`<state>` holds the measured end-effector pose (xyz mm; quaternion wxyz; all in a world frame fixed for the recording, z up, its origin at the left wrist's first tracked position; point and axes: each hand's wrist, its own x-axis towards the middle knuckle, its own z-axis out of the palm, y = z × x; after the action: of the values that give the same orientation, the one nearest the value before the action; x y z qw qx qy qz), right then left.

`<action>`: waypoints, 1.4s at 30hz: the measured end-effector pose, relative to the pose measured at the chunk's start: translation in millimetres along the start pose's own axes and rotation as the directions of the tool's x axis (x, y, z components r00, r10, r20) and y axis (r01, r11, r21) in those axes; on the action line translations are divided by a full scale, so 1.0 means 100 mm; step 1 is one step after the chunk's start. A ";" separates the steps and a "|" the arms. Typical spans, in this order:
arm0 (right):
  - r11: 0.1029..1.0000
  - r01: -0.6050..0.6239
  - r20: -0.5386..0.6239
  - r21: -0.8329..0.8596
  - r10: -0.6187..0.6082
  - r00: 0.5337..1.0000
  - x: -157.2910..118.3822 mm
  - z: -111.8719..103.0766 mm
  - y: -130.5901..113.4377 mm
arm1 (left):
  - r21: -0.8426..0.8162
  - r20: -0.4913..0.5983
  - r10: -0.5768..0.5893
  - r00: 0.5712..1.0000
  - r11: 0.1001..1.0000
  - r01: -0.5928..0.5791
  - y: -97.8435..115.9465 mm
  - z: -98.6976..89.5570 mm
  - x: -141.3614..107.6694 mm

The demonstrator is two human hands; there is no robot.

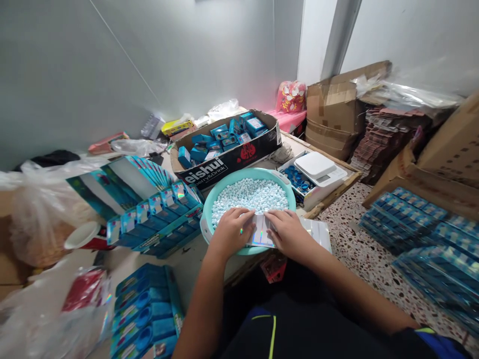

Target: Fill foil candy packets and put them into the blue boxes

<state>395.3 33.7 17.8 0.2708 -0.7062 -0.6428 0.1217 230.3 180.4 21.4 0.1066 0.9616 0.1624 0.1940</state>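
Observation:
A green plastic basin [210, 195] full of small white pellets [250, 194] stands in front of me. Over its near rim I have a flat, shiny, rainbow-reflecting sheet [262, 238]. My left hand [232, 230] grips the sheet's left side, fingertips towards the pellets. On the opposite side my right hand [290, 233] holds it with thumb and fingers. The thumbs and curled fingers partly cover the sheet, so its print is hard to read. Under my right forearm lies another pale, shiny sheet [321, 234].
Left of the basin stands a display box of blue packs [160, 214], with another blue tray [144, 311] nearer me. Behind is a black carton [234, 162] of blue containers. A white scale [318, 167] and a box of blue caps [296, 179] sit right. Wrapped blue packs [404, 214] rest on the floor.

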 end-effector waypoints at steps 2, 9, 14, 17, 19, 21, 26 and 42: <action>1.000 0.009 -0.023 0.020 -0.008 1.000 -0.01 0.03 0.02 | -0.020 -0.007 0.000 1.000 1.000 0.000 -0.01 0.00 0.00; 0.993 0.076 -0.120 0.093 -0.065 0.991 -0.02 0.10 0.12 | -0.071 -0.073 -0.002 0.997 0.998 -0.003 0.00 -0.02 -0.01; 0.988 0.075 -0.148 0.133 -0.055 0.988 -0.04 0.10 0.16 | -0.183 -0.065 -0.112 0.992 0.978 0.099 -0.02 -0.02 0.00; 0.996 0.033 -0.073 0.082 -0.027 0.997 0.01 -0.01 0.07 | -0.321 0.002 -0.181 0.983 0.931 0.172 -0.03 -0.02 0.01; 1.000 0.018 -0.006 0.021 -0.018 1.000 0.10 -0.10 -0.02 | -0.381 0.010 -0.205 0.979 0.904 0.194 -0.04 -0.03 0.00; 0.999 0.011 0.039 -0.034 -0.009 0.999 0.21 -0.15 -0.11 | -0.402 0.005 -0.219 0.976 0.893 0.202 -0.03 -0.05 0.00; 1.000 0.007 0.058 -0.025 -0.005 0.998 0.42 -0.03 -0.14 | -0.396 0.054 -0.233 0.971 0.888 0.235 -0.02 -0.09 0.00; 0.999 -0.046 0.069 -0.018 0.048 0.997 0.44 0.07 -0.06 | 0.039 -0.169 -0.014 0.985 0.999 0.021 0.06 -0.02 -0.07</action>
<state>393.3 78.3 22.9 0.2397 -0.7187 -0.6360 0.1471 224.7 172.5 22.2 0.0743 0.9421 0.1834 0.2705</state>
